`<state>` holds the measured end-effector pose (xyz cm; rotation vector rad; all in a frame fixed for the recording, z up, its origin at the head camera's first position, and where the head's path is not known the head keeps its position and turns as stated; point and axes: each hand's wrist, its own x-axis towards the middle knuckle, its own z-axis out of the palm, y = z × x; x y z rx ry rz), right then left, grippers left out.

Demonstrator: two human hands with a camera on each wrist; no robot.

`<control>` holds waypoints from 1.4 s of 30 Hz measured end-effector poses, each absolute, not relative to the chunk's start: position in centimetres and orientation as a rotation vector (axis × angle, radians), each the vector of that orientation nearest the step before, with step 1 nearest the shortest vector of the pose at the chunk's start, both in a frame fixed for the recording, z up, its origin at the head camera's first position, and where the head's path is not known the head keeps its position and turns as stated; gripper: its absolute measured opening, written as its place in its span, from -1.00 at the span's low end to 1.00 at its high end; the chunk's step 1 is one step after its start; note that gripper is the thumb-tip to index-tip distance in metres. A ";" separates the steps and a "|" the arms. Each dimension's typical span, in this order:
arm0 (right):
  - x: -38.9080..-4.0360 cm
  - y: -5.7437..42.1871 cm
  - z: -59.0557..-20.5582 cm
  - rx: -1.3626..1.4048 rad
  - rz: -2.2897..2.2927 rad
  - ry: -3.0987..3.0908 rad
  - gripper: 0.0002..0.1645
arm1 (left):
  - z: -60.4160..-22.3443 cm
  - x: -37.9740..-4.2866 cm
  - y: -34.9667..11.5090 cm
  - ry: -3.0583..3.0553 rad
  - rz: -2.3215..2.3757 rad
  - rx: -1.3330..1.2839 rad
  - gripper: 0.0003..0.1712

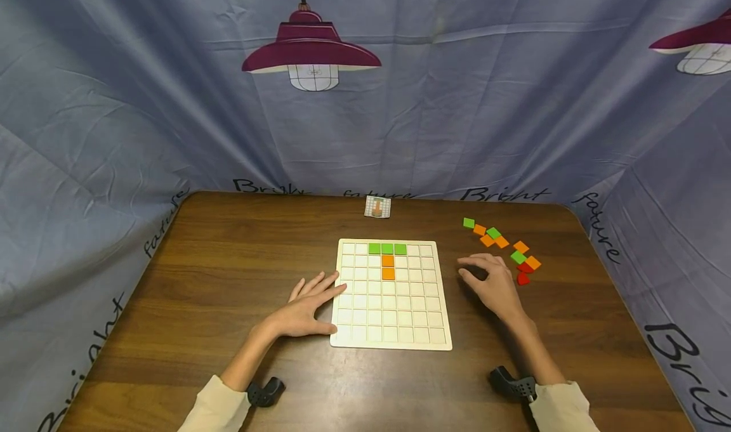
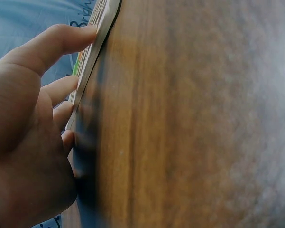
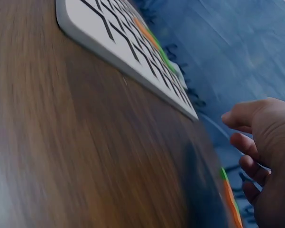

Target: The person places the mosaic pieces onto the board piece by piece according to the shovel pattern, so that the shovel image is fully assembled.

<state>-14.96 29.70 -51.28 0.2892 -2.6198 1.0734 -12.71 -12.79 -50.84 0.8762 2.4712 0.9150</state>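
Note:
A pale square grid board [image 1: 411, 305] lies flat on the table. Three green tiles [image 1: 387, 248] sit side by side in its top row, and two orange tiles [image 1: 388, 267] run down beneath the middle one. My left hand [image 1: 302, 311] rests at the board's left edge, fingers spread and fairly straight, with thumb and fingertips on the rim; the left wrist view shows the thumb [image 2: 71, 38] at that rim. To the right of the board, my right hand [image 1: 493, 286] hovers over the table, fingers loosely bent and thumb apart from them, with nothing visible between.
Beyond the right hand, loose green, orange and red tiles [image 1: 501, 242] are scattered on the brown table [image 1: 257, 242]. A small card with a printed grid pattern [image 1: 377, 207] lies at the table's back edge. Blue-grey curtains [image 1: 457, 115] surround the back and sides.

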 end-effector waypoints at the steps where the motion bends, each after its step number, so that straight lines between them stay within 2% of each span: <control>1: -14.8 30.2 -51.2 0.278 1.064 -2.613 -0.73 | -50.9 -12.7 -12.8 2.471 0.914 0.876 -0.04; 12: -13.8 36.1 -50.5 0.075 1.024 -2.600 -0.67 | -51.1 -12.8 -12.8 2.480 0.895 0.870 -0.04; 21: -13.7 39.9 -51.9 -0.201 1.002 -2.590 -0.63 | -51.1 -12.7 -12.7 2.480 0.900 0.877 -0.04; 30: -14.3 41.5 -52.8 -0.304 0.990 -2.609 -0.60 | -51.0 -12.9 -12.7 2.476 0.901 0.873 -0.05; 42: -15.4 42.2 -53.0 -0.311 0.956 -2.632 -0.57 | -51.0 -12.8 -12.7 2.471 0.913 0.865 -0.04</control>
